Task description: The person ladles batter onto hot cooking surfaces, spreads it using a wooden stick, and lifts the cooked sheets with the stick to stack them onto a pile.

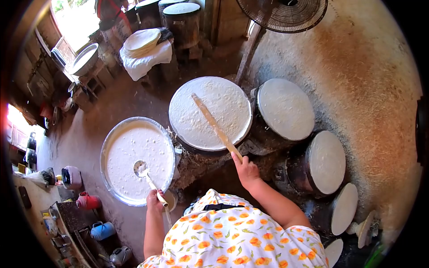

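My left hand is closed round the handle of a ladle, whose round bowl is over a wide metal basin of lumpy white batter. In my right hand is a long flat wooden stick, its fingers wrapped round the near end. The stick reaches across a large round pan topped with a bumpy white layer. Whether the stick touches that layer, I cannot tell.
Several drum-like stoves with round white tops curve along the right wall. A fan stands at the top. Behind, a stack of flat white rounds sits on a cloth-covered stand. A red jug and blue jug are lower left.
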`<state>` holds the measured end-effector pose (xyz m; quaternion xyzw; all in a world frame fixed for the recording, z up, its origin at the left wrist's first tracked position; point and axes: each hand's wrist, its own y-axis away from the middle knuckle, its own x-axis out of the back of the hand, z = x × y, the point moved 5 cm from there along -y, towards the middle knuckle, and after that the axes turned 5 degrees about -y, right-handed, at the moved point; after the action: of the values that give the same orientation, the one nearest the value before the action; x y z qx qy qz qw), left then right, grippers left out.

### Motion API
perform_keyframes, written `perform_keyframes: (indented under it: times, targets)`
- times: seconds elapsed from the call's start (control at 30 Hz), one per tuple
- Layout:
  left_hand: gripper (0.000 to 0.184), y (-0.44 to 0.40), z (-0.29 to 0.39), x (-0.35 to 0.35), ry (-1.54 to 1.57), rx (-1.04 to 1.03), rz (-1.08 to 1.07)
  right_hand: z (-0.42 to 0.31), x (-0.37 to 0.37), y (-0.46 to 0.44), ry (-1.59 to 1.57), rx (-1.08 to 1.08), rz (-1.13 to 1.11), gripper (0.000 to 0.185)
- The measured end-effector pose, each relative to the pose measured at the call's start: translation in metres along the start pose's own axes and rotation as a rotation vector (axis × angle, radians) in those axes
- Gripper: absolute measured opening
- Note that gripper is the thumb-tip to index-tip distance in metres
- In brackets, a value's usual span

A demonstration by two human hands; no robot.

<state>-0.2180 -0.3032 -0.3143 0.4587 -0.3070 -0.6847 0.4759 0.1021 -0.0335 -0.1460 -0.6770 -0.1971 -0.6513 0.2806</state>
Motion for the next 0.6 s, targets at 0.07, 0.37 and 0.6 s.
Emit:
perform_keyframes:
  times: [0.07,0.37,0.6]
  targets:
    - [0.017,-0.003,-0.002,0.0,-0.001,0.015,-0.006,0.0,-0.005,-0.016,0.098,-0.042,-0.047,0.06]
    - [0.017,-0.008,-0.007,-0.007,0.007,-0.006,0.056,0.013,-0.016,-0.003,-0.331,-0.118,-0.176,0.067]
    - [0.027,-0.009,-0.013,-0.008,-0.045,0.025,0.083,0.008,0.016,0.047,-0.529,-0.017,-0.187,0.061]
